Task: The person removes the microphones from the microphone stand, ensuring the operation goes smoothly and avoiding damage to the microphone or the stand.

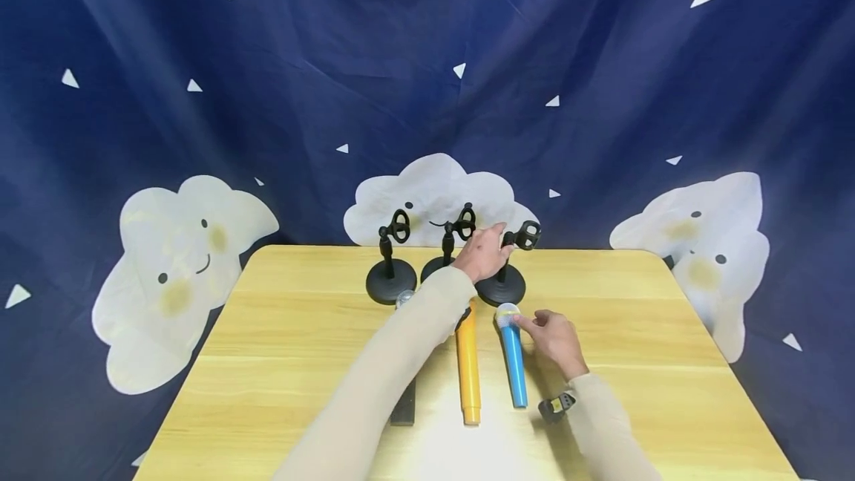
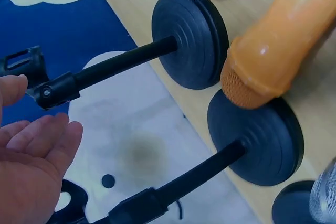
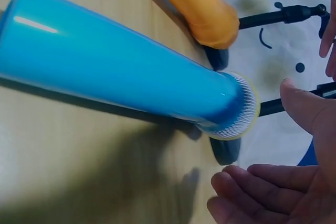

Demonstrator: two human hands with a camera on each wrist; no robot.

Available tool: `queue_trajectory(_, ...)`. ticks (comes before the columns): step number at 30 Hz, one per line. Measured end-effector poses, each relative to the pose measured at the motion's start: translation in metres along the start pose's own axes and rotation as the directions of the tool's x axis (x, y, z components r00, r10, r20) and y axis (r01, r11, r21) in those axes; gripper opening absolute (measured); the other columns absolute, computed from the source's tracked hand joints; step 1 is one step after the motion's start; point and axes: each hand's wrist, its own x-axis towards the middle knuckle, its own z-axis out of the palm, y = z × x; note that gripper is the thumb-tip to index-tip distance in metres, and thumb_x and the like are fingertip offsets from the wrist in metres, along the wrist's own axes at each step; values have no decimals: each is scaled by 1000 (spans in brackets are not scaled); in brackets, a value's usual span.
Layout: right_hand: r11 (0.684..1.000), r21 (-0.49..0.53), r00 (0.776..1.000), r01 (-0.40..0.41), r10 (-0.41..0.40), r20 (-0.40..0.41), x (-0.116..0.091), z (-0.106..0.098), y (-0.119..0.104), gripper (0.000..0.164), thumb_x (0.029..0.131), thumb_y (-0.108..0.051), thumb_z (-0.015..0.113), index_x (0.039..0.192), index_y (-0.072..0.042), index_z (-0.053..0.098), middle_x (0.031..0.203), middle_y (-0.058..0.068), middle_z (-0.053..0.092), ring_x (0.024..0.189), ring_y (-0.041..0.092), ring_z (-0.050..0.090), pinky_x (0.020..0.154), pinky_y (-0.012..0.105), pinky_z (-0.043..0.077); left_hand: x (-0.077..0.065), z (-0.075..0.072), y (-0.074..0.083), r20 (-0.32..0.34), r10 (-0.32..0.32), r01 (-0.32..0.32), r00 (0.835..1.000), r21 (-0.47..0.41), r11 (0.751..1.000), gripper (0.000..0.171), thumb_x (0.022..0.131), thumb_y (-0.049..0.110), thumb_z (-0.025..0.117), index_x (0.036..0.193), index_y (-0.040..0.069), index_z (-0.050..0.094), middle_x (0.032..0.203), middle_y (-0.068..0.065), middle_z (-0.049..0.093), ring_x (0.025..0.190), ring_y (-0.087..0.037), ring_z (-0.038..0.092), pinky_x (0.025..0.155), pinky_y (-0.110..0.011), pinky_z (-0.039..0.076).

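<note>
Beside the right-hand black microphone stand (image 1: pixel 502 288), my left hand (image 1: pixel 484 252) reaches up with its fingers extended. In the left wrist view its thumb lies at the edge of that stand's clip (image 2: pixel 23 66), while the fingers (image 2: pixel 58 148) stay apart from the thumb. A blue microphone (image 1: pixel 514 366) lies on the table in front of this stand, its silver mesh head toward it. My right hand (image 1: pixel 554 340) hovers by the mesh head. In the right wrist view, thumb and fingers are spread, with nothing held between them.
An orange microphone (image 1: pixel 469 373) and a black microphone (image 1: pixel 404 408), partly hidden by my left sleeve, lie to the left on the wooden table (image 1: pixel 641 392). Two more black stands, the left one (image 1: pixel 390 280) and the middle one (image 1: pixel 447 240), stand along the back edge before a blue curtain (image 1: pixel 601 58).
</note>
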Motion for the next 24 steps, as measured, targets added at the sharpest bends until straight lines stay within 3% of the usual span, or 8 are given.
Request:
queue_trajectory(7,997,-40,998,60,-59,20,4,-19,1,83,98,-56,55,138,16,46,134,38,52,123,52,52,100,60,45,-19,-4,-5,52,143,-147,988,83,986,60,103,33,58,155,11,37,150,-8,50,135,-21,49,109,-34,43)
queue_trajectory(14,984,-59,985,171,-170,8,7,-32,-6,88,98,-50,59,149,15,29,150,39,30,137,54,31,112,63,29,-49,-13,-20,112,246,-262,963,169,950,62,102,38,58,153,7,39,157,-7,40,142,-21,39,116,-33,33)
queue_trajectory(21,944,-121,949,307,-314,-38,4,-45,-8,89,96,-44,65,150,16,26,154,37,23,144,52,20,115,68,16,-83,-21,-47,59,361,-364,931,237,900,62,100,36,62,151,5,42,156,-11,40,146,-23,33,119,-37,28)
queue_trajectory(24,936,-145,945,321,-328,-25,2,-51,-5,91,95,-45,65,151,14,23,157,34,21,146,50,15,113,73,8,-97,-21,-58,37,370,-367,928,262,893,65,99,37,63,150,2,42,156,-16,39,147,-27,31,120,-41,27)
